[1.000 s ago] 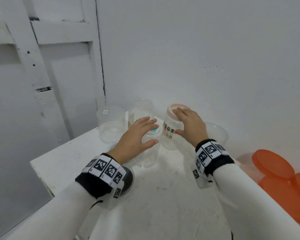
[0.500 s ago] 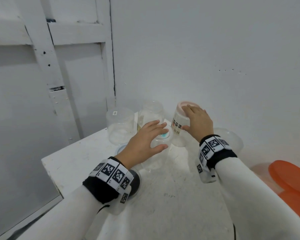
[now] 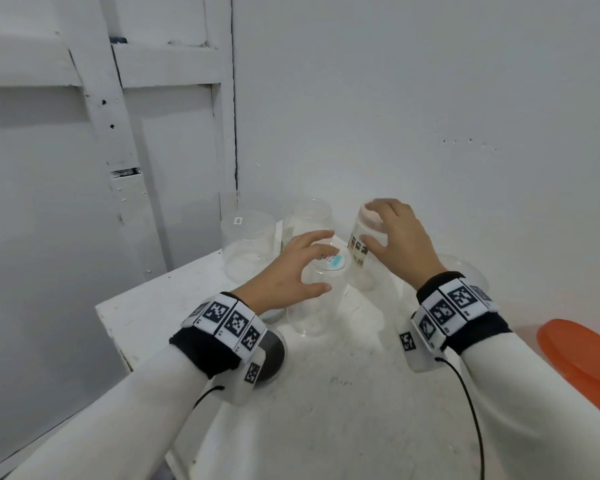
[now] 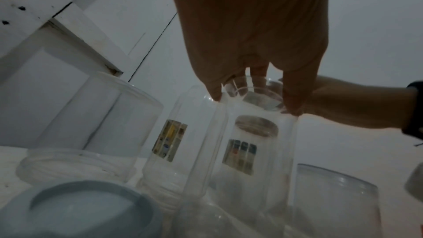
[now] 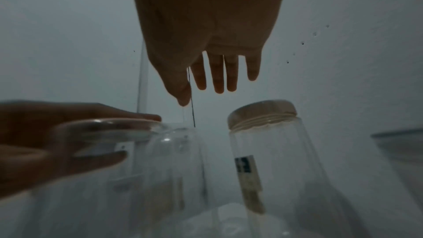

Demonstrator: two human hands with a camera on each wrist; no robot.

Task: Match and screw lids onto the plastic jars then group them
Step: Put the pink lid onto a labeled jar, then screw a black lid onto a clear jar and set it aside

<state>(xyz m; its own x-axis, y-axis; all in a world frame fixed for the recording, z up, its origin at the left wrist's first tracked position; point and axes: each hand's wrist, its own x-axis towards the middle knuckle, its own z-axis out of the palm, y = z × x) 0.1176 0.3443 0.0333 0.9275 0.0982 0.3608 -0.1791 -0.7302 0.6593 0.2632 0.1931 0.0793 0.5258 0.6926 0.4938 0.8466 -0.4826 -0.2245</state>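
A clear plastic jar [image 3: 312, 306] stands mouth down on the white table [image 3: 343, 393], with a teal sticker on its upturned base. My left hand [image 3: 302, 268] grips that base from above; in the left wrist view its fingertips [image 4: 215, 93] and thumb pinch the rim. To the right stands an upright labelled jar [image 3: 361, 268] with a pale pink lid [image 5: 260, 111] on it. My right hand [image 3: 378, 223] hovers over this lid. In the right wrist view, the right hand [image 5: 201, 95] has straight fingers clear of the lid and holds nothing.
A wide clear jar [image 3: 248, 244] and a tall labelled jar [image 3: 309, 220] stand mouth down by the back wall. A grey-blue lid [image 4: 75, 209] and a dark lid [image 3: 274, 355] lie under my left wrist. Orange lids [image 3: 582, 351] lie at the right, with a clear tub [image 3: 465, 271] behind my right wrist.
My right hand, which lay on the pink lid, has lifted slightly off it. My left hand keeps its hold on the upturned clear jar.
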